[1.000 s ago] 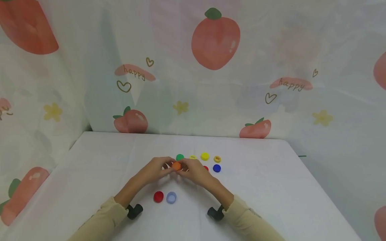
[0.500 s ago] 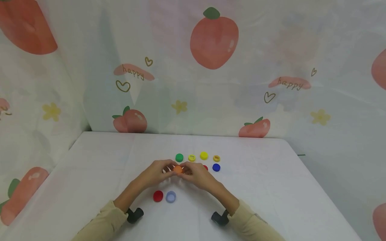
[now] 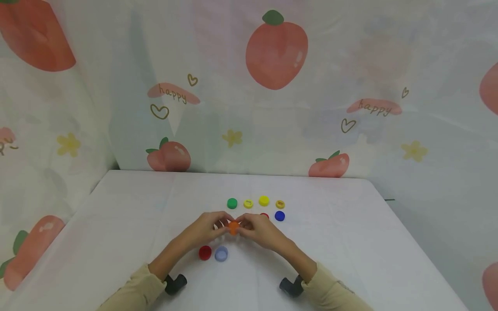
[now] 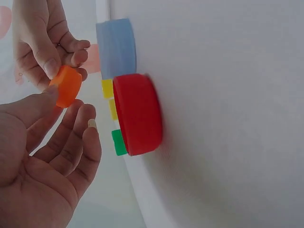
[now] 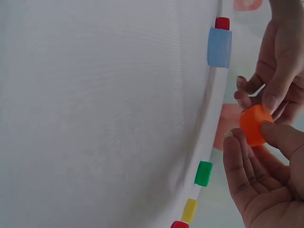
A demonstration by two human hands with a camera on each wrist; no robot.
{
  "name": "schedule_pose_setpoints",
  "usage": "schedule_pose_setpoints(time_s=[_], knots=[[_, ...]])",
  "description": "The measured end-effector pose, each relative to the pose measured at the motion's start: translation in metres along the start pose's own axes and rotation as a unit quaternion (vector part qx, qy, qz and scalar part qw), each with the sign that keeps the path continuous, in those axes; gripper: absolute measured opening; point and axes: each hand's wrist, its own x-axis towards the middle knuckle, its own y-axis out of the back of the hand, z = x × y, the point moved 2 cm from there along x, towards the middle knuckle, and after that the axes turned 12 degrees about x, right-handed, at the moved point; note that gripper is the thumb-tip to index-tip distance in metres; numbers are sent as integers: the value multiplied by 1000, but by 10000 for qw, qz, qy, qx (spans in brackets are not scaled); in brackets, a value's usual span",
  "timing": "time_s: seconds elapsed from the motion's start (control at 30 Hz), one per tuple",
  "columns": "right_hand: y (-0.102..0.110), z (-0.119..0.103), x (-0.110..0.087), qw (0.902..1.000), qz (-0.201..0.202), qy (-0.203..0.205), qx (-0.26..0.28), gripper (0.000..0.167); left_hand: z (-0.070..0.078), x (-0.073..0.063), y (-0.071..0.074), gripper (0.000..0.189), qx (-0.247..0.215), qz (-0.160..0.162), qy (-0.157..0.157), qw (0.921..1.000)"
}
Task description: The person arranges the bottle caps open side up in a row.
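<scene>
Pinching the orange cap between them, left hand and right hand hovered short of the desk's far edge.

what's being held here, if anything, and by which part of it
An orange cap, held by its rim: the left grip pinches one side, the right grip the opposite side.

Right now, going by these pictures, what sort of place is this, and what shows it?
Probably an indoor tabletop workspace, perhaps screened off: a white table, a peach-printed sheet behind it, and an orange cap held over the table.
</scene>
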Motion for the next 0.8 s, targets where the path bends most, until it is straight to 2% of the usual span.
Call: schedule_pose_setpoints(time_s=[0.33,0.53,0.8], knots=[[-2,2,-5,9995,17,-208,228,20,1,-5,-5,19,-28,-49,134,9999],[-4,1,-9,9998,-4,-13,215,19,4,-8,-5,16,-95,-107,209,9997],[-3,-3,-13,9993,46,304,206,17,7,-7,-4,18,-102,5,109,9999]])
